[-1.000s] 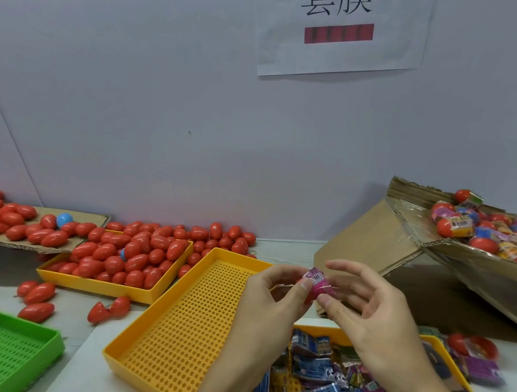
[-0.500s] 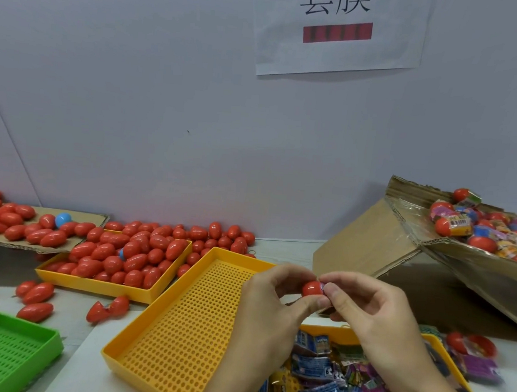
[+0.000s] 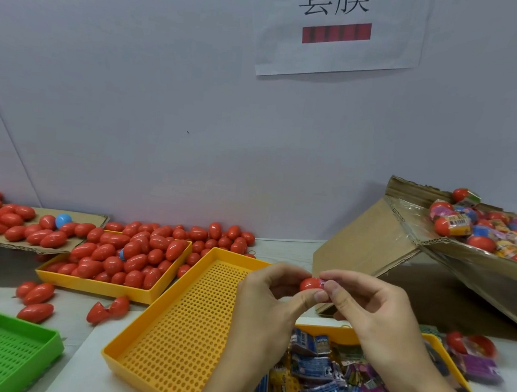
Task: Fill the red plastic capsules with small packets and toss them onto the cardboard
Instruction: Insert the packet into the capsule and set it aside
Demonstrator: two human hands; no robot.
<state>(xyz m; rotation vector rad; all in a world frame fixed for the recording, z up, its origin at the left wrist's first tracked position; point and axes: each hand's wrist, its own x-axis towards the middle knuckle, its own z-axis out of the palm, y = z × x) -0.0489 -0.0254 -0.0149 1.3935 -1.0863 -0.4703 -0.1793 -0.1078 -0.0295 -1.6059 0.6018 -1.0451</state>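
Note:
A red capsule point(image 3: 309, 284) is held between both hands above the table's middle. My left hand point(image 3: 269, 300) pinches it from the left with thumb and fingers. My right hand point(image 3: 365, 307) pinches its right end, where a bit of pink packet point(image 3: 322, 282) shows at the seam. Small packets point(image 3: 324, 375) fill a yellow tray point(image 3: 348, 333) under my hands. The flat cardboard point(image 3: 93, 218) at the far left carries several red capsules point(image 3: 10, 220) and a blue one point(image 3: 63, 220).
An empty perforated yellow tray point(image 3: 187, 319) lies left of my hands. Another yellow tray point(image 3: 98, 285) holds many red capsules. A green tray point(image 3: 1, 352) sits bottom left. A tilted cardboard box point(image 3: 400, 245) with capsules and packets stands at right. An open capsule point(image 3: 470, 345) lies nearby.
The pink packet was visible between my fingers a second ago; now it is pushed into the red capsule, and both hands have closed in around it.

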